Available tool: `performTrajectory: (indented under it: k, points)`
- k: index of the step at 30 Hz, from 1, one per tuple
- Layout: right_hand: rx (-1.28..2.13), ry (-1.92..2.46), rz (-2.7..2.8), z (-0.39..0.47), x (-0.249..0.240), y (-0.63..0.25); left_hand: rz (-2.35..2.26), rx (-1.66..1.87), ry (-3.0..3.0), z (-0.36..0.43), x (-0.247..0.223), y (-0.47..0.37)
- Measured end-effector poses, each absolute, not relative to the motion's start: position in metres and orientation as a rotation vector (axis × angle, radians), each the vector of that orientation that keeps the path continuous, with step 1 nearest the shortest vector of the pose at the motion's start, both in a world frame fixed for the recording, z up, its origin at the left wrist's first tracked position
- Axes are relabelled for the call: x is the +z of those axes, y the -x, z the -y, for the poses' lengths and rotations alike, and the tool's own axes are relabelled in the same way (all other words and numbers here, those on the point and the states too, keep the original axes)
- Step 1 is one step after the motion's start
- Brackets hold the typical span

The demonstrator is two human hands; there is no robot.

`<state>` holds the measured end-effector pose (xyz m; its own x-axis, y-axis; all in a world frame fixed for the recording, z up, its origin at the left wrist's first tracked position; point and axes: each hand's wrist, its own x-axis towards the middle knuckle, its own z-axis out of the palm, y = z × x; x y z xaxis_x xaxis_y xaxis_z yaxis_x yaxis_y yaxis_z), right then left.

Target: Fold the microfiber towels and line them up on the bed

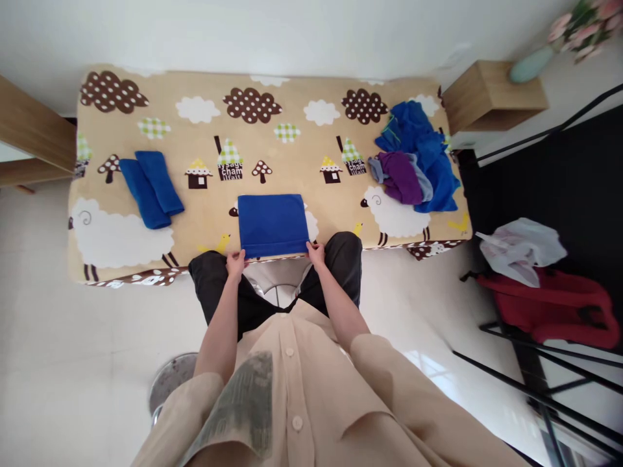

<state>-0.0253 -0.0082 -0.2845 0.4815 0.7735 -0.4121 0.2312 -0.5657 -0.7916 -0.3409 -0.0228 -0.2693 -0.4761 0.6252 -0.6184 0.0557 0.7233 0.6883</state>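
Cloth (273,224) lies flat on the bed (296,155) front, near corners pinched in left hand (235,264) and right hand (316,252); bed-left, folded cloths (144,194) look done; bed-right, a crumpled pile (409,172) is left.

Plain blue cloth (273,224), tan cover (292,162) with sheep-and-cloud print, purple cloth (402,179)

There are three folded cloths (272,224) (blue) and one heap (413,172).
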Motion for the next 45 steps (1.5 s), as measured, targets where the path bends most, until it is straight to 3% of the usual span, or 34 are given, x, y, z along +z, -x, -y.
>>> performTrajectory:
  k: [10,28,45]
  points:
    - [1.054,2.085,0.763,0.000,-0.291,0.027,-2.034,0.739,-0.562,0.022,-0.267,0.343]
    - [1.075,1.991,0.996,0.032,-0.252,0.036,-1.935,0.724,-0.880,0.049,-0.232,0.345]
    - [1.001,2.103,1.141,0.011,-0.268,0.032,-2.077,0.594,-0.972,0.027,-0.266,0.359]
